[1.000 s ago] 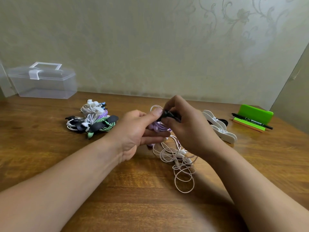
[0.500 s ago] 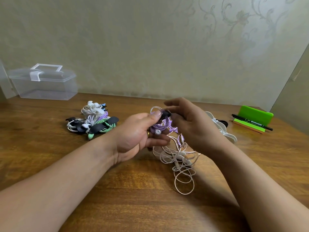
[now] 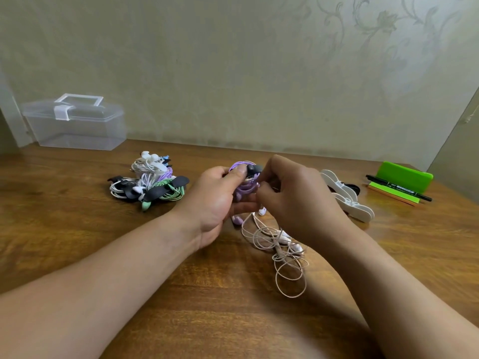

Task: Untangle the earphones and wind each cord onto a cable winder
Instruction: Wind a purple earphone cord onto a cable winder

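We pinch the purple cord coil on its dark winder in the left grip. The right grip curls against it, and we cannot tell its hold. Lettering on the marker is unreadable.

Clear lidded plastic box, far left on wooden worktop; black marker lying against green stand, far right.

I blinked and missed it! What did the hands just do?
The right hand let go of the black cable winder, opened, then came back to pinch the purple cord. The left hand kept gripping the winder. The pink earphones and wound earphone pile stayed put.
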{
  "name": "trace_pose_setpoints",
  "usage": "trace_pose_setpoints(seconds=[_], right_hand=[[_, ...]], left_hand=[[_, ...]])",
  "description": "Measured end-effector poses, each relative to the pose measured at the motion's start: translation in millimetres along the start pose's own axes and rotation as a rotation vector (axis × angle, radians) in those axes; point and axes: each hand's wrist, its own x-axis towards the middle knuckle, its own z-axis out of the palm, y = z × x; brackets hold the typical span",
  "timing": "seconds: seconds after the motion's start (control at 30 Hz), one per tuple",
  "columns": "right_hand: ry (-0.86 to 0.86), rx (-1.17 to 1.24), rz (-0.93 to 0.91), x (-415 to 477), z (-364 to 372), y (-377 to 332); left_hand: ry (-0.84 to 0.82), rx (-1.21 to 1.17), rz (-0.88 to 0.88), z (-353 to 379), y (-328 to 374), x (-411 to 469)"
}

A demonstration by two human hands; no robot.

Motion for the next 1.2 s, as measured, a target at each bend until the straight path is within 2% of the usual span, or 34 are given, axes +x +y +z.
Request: trace_pose_setpoints(seconds=[0.23,0.3,0.47,0.7,0.93,1.1,1.2], right_hand=[[-0.025,-0.091,-0.163,-4,7,-4],[-0.036,-0.092,-0.158,-3,6,0],[-0.015,0.093,-0.021,2,-3,10],[-0.126,-0.007,-0.139,3,-10,12],[-0.111,0.005,-0.2,5,-6,18],[-0.174,0.131,-0.127,6,-4,24],[-0.249,0.418,0.01,9,-2,28]], left_hand=[[0.096,0.287,0.136,-6,-4,2],[0.081,0.336,0.136,-9,-6,3],[0.032,0.417,0.163,-9,-1,3],[-0.005,0.616,0.172,-18,0,8],[-0.114,0.724,0.168,-23,-1,10],[-0.21,0.822,0.138,-23,1,8],[-0.247,0.819,0.099,-24,4,8]])
